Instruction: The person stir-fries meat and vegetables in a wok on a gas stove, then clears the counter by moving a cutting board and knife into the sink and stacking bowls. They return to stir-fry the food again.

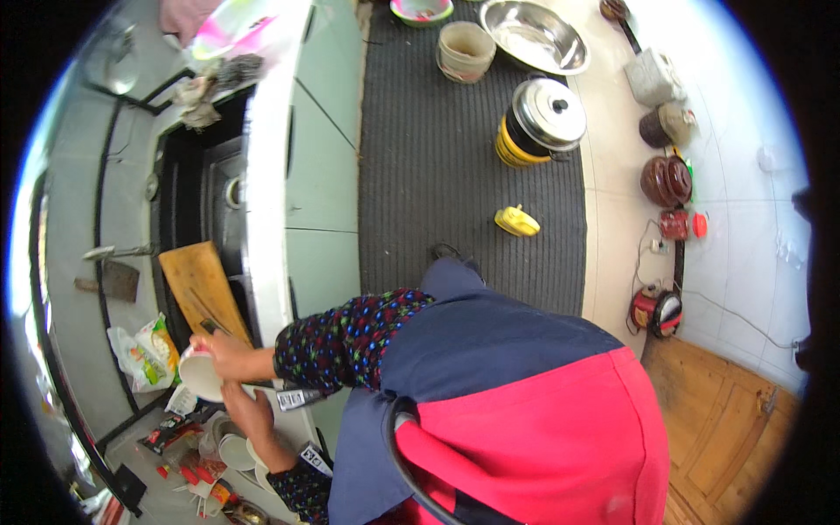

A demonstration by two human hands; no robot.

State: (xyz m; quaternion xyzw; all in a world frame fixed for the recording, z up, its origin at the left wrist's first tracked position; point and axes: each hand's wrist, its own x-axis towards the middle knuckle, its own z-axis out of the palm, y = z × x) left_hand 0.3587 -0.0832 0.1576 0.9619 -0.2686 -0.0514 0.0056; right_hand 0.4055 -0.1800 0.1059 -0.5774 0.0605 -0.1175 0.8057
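A white bowl with some red on its outside is tilted over the counter's edge. My right hand grips its upper side. Lower down, my left hand holds the rim, with some fingers hidden. Just beyond my right hand, a wooden cutting board lies across the black sink. A knife with a dark handle rests on the board, partly covered by my hand. Several white bowls stand beside my left forearm.
A plastic food bag and a cleaver are by the wall. Bottles with red caps crowd the counter corner. On the dark floor mat are a yellow jug, a lidded pot, a bucket and a steel basin.
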